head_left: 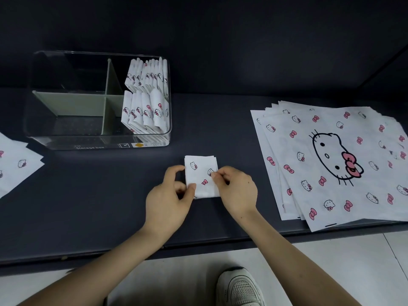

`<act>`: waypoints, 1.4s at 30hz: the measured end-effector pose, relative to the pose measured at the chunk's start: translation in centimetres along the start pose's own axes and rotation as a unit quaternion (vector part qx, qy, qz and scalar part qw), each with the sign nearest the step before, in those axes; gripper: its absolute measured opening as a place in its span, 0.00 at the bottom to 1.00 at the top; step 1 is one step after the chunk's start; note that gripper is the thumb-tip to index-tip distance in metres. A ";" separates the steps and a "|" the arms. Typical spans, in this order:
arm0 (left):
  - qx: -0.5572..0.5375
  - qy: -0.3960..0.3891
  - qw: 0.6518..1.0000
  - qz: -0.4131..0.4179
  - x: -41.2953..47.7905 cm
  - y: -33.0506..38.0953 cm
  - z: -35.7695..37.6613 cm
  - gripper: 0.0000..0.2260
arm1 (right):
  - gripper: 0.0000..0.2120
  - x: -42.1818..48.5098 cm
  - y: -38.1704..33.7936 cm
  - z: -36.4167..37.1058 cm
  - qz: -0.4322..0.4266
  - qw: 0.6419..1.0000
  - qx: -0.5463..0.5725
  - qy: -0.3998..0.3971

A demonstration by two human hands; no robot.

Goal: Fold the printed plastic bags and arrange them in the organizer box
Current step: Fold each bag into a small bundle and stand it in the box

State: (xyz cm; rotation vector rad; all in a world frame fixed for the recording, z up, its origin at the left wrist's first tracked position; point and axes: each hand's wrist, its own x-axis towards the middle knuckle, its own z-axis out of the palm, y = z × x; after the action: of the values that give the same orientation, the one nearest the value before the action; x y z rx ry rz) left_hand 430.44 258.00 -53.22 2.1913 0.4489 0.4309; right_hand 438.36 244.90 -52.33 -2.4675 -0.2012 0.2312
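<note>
A white printed plastic bag folded into a small rectangle (202,175) lies on the dark table in front of me. My left hand (170,195) pinches its left edge between thumb and fingers. My right hand (236,191) pinches its right edge with curled fingers. The clear organizer box (99,138) stands at the back left, split by pale green dividers (72,104). Several folded bags (145,96) stand upright in its two right compartments; the left compartments hold nothing.
A stack of flat unfolded printed bags (335,160) lies spread on the right of the table. More flat bags (13,162) poke in at the left edge. The table's front edge (198,246) runs below my wrists, a white shoe (240,288) on the floor.
</note>
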 end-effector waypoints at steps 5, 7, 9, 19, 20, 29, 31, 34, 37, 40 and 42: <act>0.108 0.005 0.988 0.107 0.3 -1.6 0.0 0.20 | 0.09 0.4 -0.2 0.1 0.007 1.000 -0.020 -0.007; 0.154 0.011 0.973 0.171 0.7 -2.2 0.0 0.17 | 0.10 0.5 -0.2 0.1 0.006 1.000 -0.025 -0.013; 0.199 -0.015 0.951 0.238 1.6 -2.6 -0.2 0.18 | 0.10 0.6 -0.2 0.1 0.005 0.999 -0.028 -0.019; 0.324 -0.195 0.888 0.261 2.2 -3.1 1.2 0.25 | 0.17 -0.9 1.0 1.0 -0.128 0.957 -0.210 0.154; 0.320 -0.180 0.900 0.236 1.8 -2.6 1.7 0.25 | 0.22 -1.3 1.3 1.4 -0.134 0.950 -0.225 0.170; 0.339 -0.156 0.909 0.186 1.2 -1.5 2.5 0.25 | 0.15 -0.9 3.4 0.5 -0.059 0.961 -0.197 0.183; 0.338 -0.151 0.911 0.182 1.1 -1.4 2.7 0.25 | 0.10 -0.5 3.0 -0.1 -0.017 0.974 -0.141 0.177; 0.333 -0.136 0.917 0.170 1.0 -1.4 2.9 0.25 | 0.15 -0.2 1.8 -0.9 0.057 0.990 -0.084 0.094; 0.326 -0.126 0.923 0.159 0.8 -1.3 3.2 0.25 | 0.04 0.5 0.5 -1.3 0.078 0.996 -0.041 -0.004; 0.321 -0.120 0.925 0.162 0.7 -1.4 3.3 0.24 | 0.15 2.0 -0.4 -2.1 0.142 0.985 0.033 -0.089; 0.308 -0.119 0.929 0.165 0.7 -1.4 3.1 0.24 | 0.13 2.4 -0.9 -2.8 0.160 0.978 0.064 -0.121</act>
State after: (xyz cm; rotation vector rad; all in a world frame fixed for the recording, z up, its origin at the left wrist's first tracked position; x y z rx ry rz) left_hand 432.24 257.09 -56.09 2.9069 0.0742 0.2045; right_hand 441.22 244.44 -49.93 -2.3278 0.1101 0.6632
